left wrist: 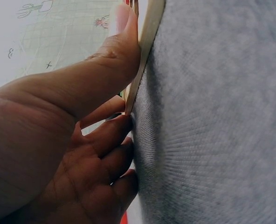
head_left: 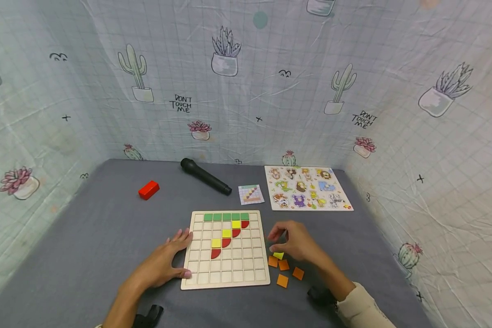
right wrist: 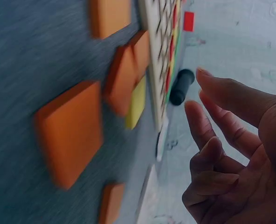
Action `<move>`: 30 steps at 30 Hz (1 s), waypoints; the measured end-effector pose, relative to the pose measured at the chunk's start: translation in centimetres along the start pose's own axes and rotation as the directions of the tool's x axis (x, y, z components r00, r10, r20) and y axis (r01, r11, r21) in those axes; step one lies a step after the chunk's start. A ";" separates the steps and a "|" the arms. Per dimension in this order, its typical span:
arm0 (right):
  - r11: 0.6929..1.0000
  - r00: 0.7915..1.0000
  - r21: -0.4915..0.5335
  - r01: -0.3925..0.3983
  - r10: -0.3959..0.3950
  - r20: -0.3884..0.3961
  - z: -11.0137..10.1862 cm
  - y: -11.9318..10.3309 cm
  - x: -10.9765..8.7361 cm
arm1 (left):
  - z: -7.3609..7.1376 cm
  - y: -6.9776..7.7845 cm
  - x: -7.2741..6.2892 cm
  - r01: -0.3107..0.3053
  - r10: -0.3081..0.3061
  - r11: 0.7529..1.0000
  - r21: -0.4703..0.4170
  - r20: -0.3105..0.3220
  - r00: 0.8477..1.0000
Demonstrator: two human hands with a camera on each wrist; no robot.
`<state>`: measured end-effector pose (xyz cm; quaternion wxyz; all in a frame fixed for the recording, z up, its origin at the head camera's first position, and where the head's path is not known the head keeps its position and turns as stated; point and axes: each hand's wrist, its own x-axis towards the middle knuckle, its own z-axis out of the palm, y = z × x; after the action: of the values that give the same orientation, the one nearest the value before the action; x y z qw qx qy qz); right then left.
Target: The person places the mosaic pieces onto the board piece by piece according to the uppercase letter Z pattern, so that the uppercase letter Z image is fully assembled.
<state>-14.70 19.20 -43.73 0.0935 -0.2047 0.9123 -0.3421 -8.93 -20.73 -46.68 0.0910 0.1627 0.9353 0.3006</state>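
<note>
Slanting away to the right, red pieces [head_left: 226, 243] lie on the board [head_left: 247, 264].

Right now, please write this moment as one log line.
left hand: touching gridded wooden board; right hand: empty, near loose yellow tile; on board: green squares, yellow squares, red quarter-circles; beside board: orange squares

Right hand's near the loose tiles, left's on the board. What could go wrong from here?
1. The yellow tile lies close against orange tiles, so the right hand might nudge those or pick the wrong one.
2. The left hand touches the board's left edge; a push there could shift it and perhaps jostle the red tiles laid on it.
</note>
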 end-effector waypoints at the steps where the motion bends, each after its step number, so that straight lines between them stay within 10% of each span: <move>1: 1.000 1.000 -0.006 -0.016 0.016 0.003 -0.1 0.3 -0.2 | 0.0 0.0 0.0 -0.001 0.001 1.000 0.000 -0.001 1.000; 12: 0.985 0.991 -0.117 -0.123 0.129 0.042 0.2 1.7 -1.2 | 0.0 0.0 0.0 -0.002 0.002 1.000 -0.003 0.000 1.000; 30: 0.996 0.997 -0.061 -0.062 0.064 0.041 0.2 1.0 -0.8 | 0.1 0.1 0.0 0.012 -0.012 1.000 -0.012 0.006 1.000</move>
<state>-14.20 20.13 -44.54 0.1175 -0.1858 0.9259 -0.3074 -8.86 -20.64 -46.69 0.0964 0.1576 0.9342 0.3051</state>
